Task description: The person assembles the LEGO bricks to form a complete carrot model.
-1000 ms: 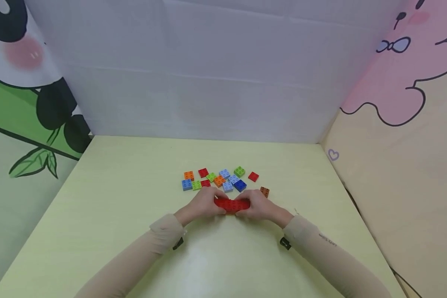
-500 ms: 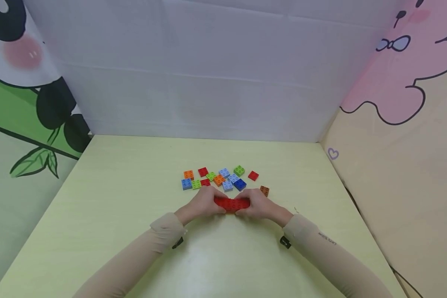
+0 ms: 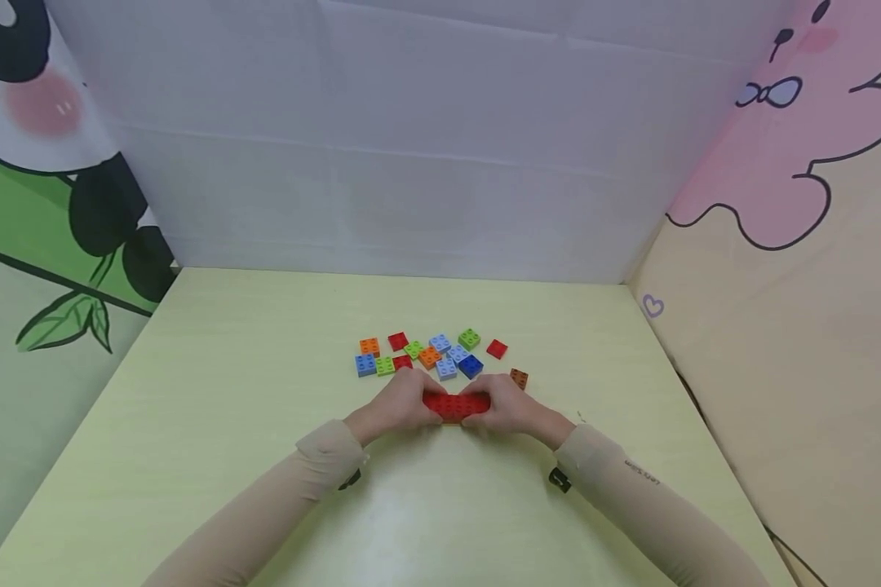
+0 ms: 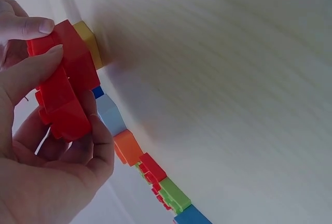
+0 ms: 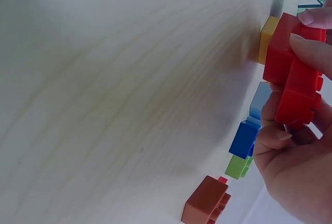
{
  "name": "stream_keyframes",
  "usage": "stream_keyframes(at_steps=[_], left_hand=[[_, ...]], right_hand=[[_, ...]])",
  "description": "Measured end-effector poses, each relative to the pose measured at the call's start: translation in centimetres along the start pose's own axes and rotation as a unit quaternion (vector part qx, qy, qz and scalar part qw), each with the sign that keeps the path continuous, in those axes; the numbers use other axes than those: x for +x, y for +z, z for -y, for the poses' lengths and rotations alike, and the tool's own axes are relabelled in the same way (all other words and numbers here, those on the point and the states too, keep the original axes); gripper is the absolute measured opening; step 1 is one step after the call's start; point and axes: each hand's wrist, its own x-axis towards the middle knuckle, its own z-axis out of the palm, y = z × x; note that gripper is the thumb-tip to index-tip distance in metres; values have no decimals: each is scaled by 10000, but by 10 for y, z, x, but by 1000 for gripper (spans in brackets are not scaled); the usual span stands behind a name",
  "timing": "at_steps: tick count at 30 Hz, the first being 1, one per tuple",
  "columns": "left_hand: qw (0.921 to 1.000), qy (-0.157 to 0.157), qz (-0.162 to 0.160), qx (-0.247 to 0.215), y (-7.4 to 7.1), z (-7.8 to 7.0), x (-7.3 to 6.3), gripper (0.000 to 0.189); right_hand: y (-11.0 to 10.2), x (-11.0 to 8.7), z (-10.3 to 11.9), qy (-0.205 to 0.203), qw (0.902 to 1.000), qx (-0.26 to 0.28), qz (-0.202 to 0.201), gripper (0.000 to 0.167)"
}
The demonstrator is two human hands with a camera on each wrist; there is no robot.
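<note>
Between the two hands, near the middle of the table, stands a stack of toy building bricks. Its top is a long studded red brick (image 3: 457, 405). A second red brick (image 4: 82, 60) sits under it, and a yellow brick (image 4: 89, 43) is lowest, against the tabletop. My left hand (image 3: 402, 401) grips the left end of the long red brick, thumb on the near side and fingers curled behind. At the other end, my right hand (image 3: 512, 404) holds it the same way. The fingers hide both ends of the brick in the head view.
Just beyond the hands, several loose bricks lie in a cluster, among them a dark blue brick (image 3: 471, 367), an orange brick (image 3: 369, 347) and a lime green brick (image 3: 469, 337). A brown brick (image 3: 519, 378) lies beside the right hand. A white wall (image 3: 404, 204) closes off the table's back edge.
</note>
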Motion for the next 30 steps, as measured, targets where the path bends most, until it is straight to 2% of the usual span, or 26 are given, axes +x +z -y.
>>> stream_keyframes(at_steps=[7, 15, 30], left_hand=[[9999, 60, 29, 142, 4, -1, 0, 31], [9998, -144, 87, 139, 9, 1, 4, 33], [9996, -263, 53, 0, 10, -2, 5, 36]], right_hand=[[1, -1, 2, 19, 10000, 47, -3, 31], [1, -1, 1, 60, 10000, 44, -15, 30], [2, 0, 0, 25, 9999, 109, -81, 30]])
